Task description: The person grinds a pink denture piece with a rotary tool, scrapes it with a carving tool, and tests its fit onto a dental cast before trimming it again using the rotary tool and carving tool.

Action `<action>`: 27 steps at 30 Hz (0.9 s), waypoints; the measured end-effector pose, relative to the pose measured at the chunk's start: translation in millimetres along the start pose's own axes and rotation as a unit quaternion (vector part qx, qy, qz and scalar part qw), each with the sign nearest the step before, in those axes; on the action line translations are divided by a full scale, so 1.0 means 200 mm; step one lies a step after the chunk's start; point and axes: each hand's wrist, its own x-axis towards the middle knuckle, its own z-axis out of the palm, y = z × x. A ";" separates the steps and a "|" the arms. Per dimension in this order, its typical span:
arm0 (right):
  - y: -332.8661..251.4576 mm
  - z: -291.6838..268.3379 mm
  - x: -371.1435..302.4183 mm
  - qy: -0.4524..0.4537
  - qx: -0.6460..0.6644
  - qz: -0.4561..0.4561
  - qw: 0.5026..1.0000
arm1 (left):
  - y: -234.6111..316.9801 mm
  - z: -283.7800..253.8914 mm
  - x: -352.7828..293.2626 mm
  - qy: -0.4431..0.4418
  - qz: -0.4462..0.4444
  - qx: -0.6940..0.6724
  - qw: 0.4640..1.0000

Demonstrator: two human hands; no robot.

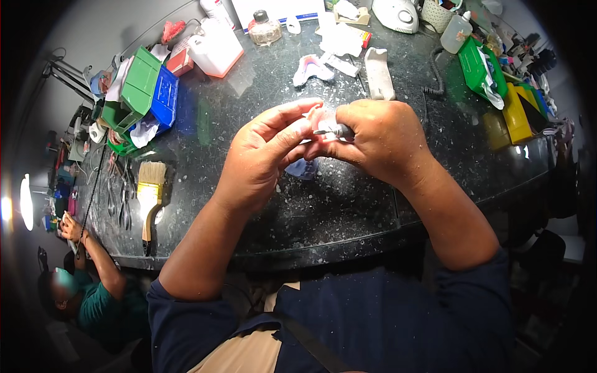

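Above the middle of the dark bench, my left hand grips a small pink denture-like piece between thumb and fingers. My right hand is closed round a dark rotary handpiece, its thin tip pointing left at the pink piece. The right fingers are close against the left fingertips. Whether the tip touches the piece I cannot tell. Below the hands lies a small blue item, partly covered. Beyond them sits a white and pink horseshoe-shaped dental mould.
White dust speckles the bench. A paintbrush and several metal pliers lie left. Green and blue bins stand far left, a yellow bin right. A jug and glass bottle stand behind. A co-worker sits left.
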 end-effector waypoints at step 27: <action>-0.01 -0.02 0.01 0.011 -0.005 -0.008 1.000 | 0.00 0.00 0.00 0.008 0.006 -0.015 1.000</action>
